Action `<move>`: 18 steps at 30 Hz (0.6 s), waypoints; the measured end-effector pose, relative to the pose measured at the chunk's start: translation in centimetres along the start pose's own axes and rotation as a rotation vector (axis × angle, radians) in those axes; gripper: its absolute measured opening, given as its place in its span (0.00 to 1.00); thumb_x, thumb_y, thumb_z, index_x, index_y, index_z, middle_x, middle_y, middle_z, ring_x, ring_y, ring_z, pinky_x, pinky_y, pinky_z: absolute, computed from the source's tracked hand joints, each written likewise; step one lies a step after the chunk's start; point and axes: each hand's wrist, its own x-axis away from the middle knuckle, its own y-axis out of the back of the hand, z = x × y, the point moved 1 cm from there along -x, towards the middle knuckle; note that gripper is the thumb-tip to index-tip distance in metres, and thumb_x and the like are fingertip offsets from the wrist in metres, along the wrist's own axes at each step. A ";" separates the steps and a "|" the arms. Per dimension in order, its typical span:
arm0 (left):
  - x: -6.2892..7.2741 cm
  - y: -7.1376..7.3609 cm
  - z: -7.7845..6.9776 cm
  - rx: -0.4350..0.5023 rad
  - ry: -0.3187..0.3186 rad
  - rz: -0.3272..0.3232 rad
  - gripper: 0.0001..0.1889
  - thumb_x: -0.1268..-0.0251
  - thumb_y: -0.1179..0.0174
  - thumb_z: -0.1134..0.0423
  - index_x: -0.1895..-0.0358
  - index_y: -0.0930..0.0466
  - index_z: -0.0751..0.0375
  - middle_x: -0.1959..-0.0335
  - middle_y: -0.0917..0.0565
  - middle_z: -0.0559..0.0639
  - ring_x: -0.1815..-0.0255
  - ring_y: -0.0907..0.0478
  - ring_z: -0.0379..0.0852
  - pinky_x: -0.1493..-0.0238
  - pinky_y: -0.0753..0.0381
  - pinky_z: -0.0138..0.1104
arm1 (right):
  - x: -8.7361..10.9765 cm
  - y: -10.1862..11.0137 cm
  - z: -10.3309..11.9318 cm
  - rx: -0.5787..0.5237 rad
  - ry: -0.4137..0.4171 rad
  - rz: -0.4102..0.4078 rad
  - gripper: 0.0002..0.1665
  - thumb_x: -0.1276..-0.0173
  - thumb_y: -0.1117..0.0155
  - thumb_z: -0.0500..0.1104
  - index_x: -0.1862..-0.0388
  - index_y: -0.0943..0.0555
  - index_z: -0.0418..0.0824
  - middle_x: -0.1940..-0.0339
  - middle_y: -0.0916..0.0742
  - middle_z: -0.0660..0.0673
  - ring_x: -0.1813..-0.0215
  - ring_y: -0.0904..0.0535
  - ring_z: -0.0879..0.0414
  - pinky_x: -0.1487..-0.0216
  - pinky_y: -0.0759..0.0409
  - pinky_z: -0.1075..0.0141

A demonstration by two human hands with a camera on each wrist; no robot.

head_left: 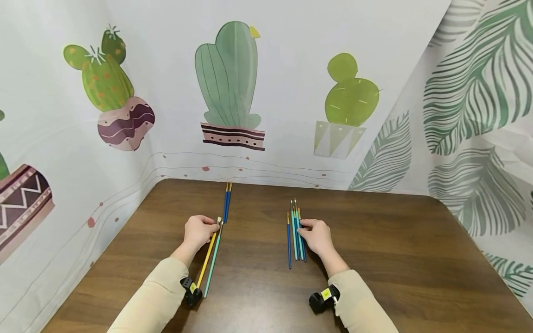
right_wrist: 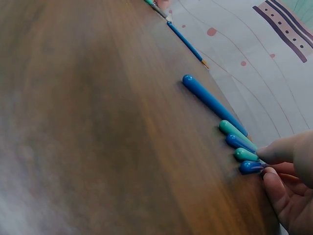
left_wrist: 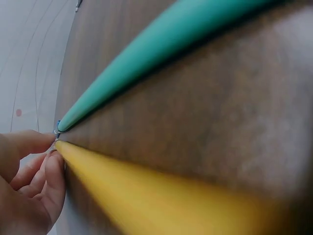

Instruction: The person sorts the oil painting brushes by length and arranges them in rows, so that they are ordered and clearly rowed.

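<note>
My left hand [head_left: 200, 230] pinches a yellow paintbrush [head_left: 206, 262] near its bristle end; the handle slants back toward my sleeve. Close to its right lies a teal paintbrush [head_left: 214, 266], whose handle crosses the top of the left wrist view. At a tight row of blue and teal paintbrushes [head_left: 295, 240], my right hand [head_left: 317, 235] pinches the rightmost blue paintbrush [right_wrist: 251, 167] between thumb and fingers. Another blue paintbrush [head_left: 289, 245] lies slightly apart on the row's left side. The right fingers partly hide the upper part of the row.
Two blue paintbrushes [head_left: 227, 203] lie near the back edge of the brown wooden table [head_left: 387, 245], beyond my left hand. A white cloth [head_left: 287, 88] printed with cacti and leaves hangs behind the table. Each wrist carries a black camera [head_left: 320, 301].
</note>
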 end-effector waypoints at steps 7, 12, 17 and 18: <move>0.0 0.0 0.1 0.002 -0.004 -0.012 0.10 0.48 0.34 0.66 0.65 0.18 0.69 0.82 0.18 0.52 0.85 0.25 0.38 0.84 0.22 0.30 | 0.0 0.0 0.0 -0.006 0.000 -0.008 0.18 0.40 0.34 0.39 0.51 0.17 0.34 0.61 0.12 0.39 0.61 0.17 0.51 0.61 0.18 0.59; -0.1 0.1 0.3 0.022 0.012 -0.020 0.10 0.48 0.34 0.65 0.64 0.18 0.70 0.81 0.18 0.53 0.83 0.24 0.39 0.82 0.22 0.29 | 0.0 0.0 0.1 -0.007 -0.010 -0.002 0.18 0.40 0.34 0.39 0.51 0.17 0.34 0.62 0.12 0.40 0.62 0.18 0.51 0.62 0.19 0.59; -0.1 0.3 -0.2 0.032 0.003 -0.042 0.11 0.47 0.35 0.65 0.64 0.18 0.69 0.80 0.17 0.54 0.82 0.24 0.39 0.81 0.23 0.29 | 0.0 0.1 0.1 -0.002 -0.014 -0.003 0.18 0.40 0.34 0.39 0.51 0.17 0.34 0.63 0.12 0.41 0.63 0.18 0.53 0.63 0.20 0.62; -0.1 0.4 -0.4 0.035 -0.003 -0.047 0.11 0.47 0.35 0.65 0.63 0.18 0.69 0.79 0.16 0.54 0.82 0.23 0.39 0.80 0.23 0.29 | 0.0 0.1 0.1 -0.003 -0.012 -0.003 0.18 0.40 0.34 0.39 0.51 0.17 0.34 0.64 0.12 0.41 0.63 0.19 0.53 0.64 0.20 0.62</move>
